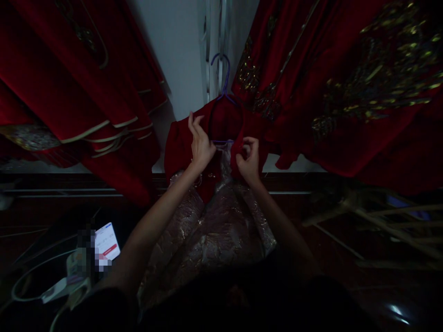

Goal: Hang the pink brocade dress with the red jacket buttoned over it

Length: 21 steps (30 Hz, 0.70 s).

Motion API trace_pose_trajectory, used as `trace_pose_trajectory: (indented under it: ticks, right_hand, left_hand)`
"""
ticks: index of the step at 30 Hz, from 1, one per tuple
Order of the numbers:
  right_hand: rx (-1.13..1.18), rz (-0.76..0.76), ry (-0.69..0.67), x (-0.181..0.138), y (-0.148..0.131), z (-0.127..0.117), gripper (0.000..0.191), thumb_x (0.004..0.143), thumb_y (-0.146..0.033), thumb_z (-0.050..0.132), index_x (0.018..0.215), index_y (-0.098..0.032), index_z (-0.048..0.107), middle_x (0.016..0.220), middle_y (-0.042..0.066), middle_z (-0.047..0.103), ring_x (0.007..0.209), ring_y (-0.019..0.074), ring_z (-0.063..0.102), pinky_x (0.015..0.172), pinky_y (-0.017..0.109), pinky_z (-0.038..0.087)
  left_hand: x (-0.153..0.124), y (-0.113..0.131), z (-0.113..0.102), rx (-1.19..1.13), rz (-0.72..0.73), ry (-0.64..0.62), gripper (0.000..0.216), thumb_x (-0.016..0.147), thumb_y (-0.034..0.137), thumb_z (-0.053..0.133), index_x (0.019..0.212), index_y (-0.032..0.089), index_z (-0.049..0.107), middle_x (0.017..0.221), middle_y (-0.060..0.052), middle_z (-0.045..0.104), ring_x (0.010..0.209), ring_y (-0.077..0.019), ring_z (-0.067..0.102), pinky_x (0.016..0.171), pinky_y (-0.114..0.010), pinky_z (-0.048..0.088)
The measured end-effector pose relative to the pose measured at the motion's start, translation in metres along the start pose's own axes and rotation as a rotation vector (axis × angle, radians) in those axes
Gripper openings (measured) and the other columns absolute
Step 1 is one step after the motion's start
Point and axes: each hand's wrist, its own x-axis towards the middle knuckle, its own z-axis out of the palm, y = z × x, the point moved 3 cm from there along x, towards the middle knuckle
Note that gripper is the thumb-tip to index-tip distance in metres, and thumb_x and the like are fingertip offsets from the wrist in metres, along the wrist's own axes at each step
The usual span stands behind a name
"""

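Observation:
A red jacket (176,147) hangs open-fronted on a purple wire hanger (226,76). Beneath it and between its front edges shows a pale dress or skirt with gold glints (224,235), perhaps under clear plastic. My left hand (202,145) lies against the jacket's left front beside the collar, its visible fingers stretched upward and apart. On the other side, my right hand (249,159) is closed, thumb and fingers pinching the jacket's front edge. The hanger's crossbar runs between the two hands. Dim light hides the lower folds.
Red garments with pale piping (104,129) hang at left; red garments with gold sequins (380,83) hang at right. Metal rails (221,37) run up the white wall behind. A lit phone (107,244) is at lower left near a white cable. A slatted frame (374,221) stands right.

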Motion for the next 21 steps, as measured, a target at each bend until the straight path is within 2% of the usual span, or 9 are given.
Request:
trace_pose_trajectory:
  ticks: [2, 4, 6, 8, 10, 12, 16, 18, 21]
  right_hand:
    - [0.023, -0.02, -0.013, 0.005, -0.004, 0.002, 0.052, 0.068, -0.004, 0.043, 0.116, -0.024, 0.042, 0.114, 0.007, 0.051, 0.103, 0.0165, 0.055, 0.085, 0.03, 0.051]
    - [0.035, -0.021, -0.1, 0.007, -0.005, 0.006, 0.053, 0.066, -0.003, 0.042, 0.115, -0.024, 0.046, 0.115, 0.007, 0.053, 0.104, 0.0165, 0.056, 0.083, 0.028, 0.052]
    - [0.048, -0.001, -0.208, 0.006, -0.001, 0.01, 0.054, 0.065, -0.003, 0.041, 0.114, -0.023, 0.049, 0.111, 0.006, 0.056, 0.095, 0.015, 0.059, 0.079, 0.027, 0.053]
    - [0.051, 0.028, -0.271, 0.003, 0.004, 0.013, 0.054, 0.066, -0.003, 0.04, 0.115, -0.023, 0.05, 0.109, 0.005, 0.058, 0.083, 0.0127, 0.061, 0.075, 0.026, 0.053]
    - [0.025, 0.041, -0.288, 0.0, 0.008, 0.016, 0.054, 0.068, -0.004, 0.041, 0.118, -0.023, 0.05, 0.112, 0.005, 0.058, 0.077, 0.0112, 0.061, 0.071, 0.026, 0.053]
    - [-0.02, 0.031, -0.294, -0.002, 0.008, 0.018, 0.053, 0.07, -0.004, 0.043, 0.119, -0.023, 0.052, 0.116, 0.006, 0.056, 0.077, 0.011, 0.061, 0.068, 0.024, 0.052]
    - [-0.076, 0.01, -0.305, -0.004, 0.002, 0.021, 0.054, 0.072, -0.005, 0.046, 0.122, -0.024, 0.053, 0.12, 0.007, 0.052, 0.082, 0.0121, 0.062, 0.065, 0.023, 0.053]
    - [-0.085, 0.014, -0.307, -0.005, 0.0, 0.021, 0.054, 0.073, -0.006, 0.046, 0.124, -0.025, 0.053, 0.121, 0.007, 0.052, 0.083, 0.0125, 0.062, 0.064, 0.023, 0.054]
    - [-0.088, 0.013, -0.304, -0.006, -0.002, 0.02, 0.054, 0.075, -0.007, 0.046, 0.126, -0.026, 0.052, 0.123, 0.007, 0.051, 0.085, 0.0132, 0.061, 0.064, 0.023, 0.054]
  left_hand:
    - [-0.019, -0.009, -0.001, -0.016, -0.028, 0.077, 0.064, 0.071, 0.006, 0.055, 0.13, 0.019, 0.032, 0.146, -0.017, 0.024, 0.133, -0.0287, 0.036, 0.103, -0.042, 0.045]
    - [-0.036, -0.019, 0.002, -0.03, -0.067, 0.125, 0.06, 0.07, 0.004, 0.053, 0.125, 0.018, 0.035, 0.134, -0.017, 0.038, 0.123, -0.0258, 0.045, 0.101, -0.04, 0.045]
    - [-0.047, -0.028, 0.008, -0.037, -0.103, 0.124, 0.051, 0.071, 0.005, 0.052, 0.118, 0.017, 0.04, 0.121, -0.014, 0.049, 0.111, -0.0229, 0.053, 0.096, -0.038, 0.047]
    - [-0.055, -0.031, 0.014, -0.046, -0.128, 0.072, 0.037, 0.076, 0.009, 0.052, 0.111, 0.018, 0.046, 0.109, -0.01, 0.058, 0.101, -0.0207, 0.058, 0.091, -0.036, 0.049]
    - [-0.058, -0.029, 0.017, -0.086, -0.148, 0.006, 0.029, 0.082, 0.017, 0.053, 0.11, 0.019, 0.049, 0.1, -0.007, 0.063, 0.091, -0.0189, 0.062, 0.085, -0.034, 0.051]
    - [-0.057, -0.025, 0.016, -0.148, -0.149, -0.031, 0.03, 0.084, 0.022, 0.056, 0.113, 0.018, 0.051, 0.096, -0.006, 0.067, 0.086, -0.0174, 0.064, 0.08, -0.031, 0.053]
    - [-0.053, -0.018, 0.012, -0.259, -0.129, -0.07, 0.035, 0.081, 0.019, 0.06, 0.116, 0.018, 0.057, 0.1, -0.006, 0.07, 0.091, -0.0169, 0.067, 0.085, -0.03, 0.053]
    - [-0.053, -0.021, 0.011, -0.37, -0.199, -0.084, 0.033, 0.081, 0.022, 0.062, 0.114, 0.018, 0.062, 0.1, -0.006, 0.072, 0.089, -0.0171, 0.069, 0.085, -0.031, 0.054]
    - [-0.054, -0.026, 0.01, -0.531, -0.339, -0.018, 0.025, 0.076, 0.029, 0.069, 0.097, 0.016, 0.069, 0.093, -0.007, 0.074, 0.083, -0.0177, 0.071, 0.08, -0.031, 0.056]
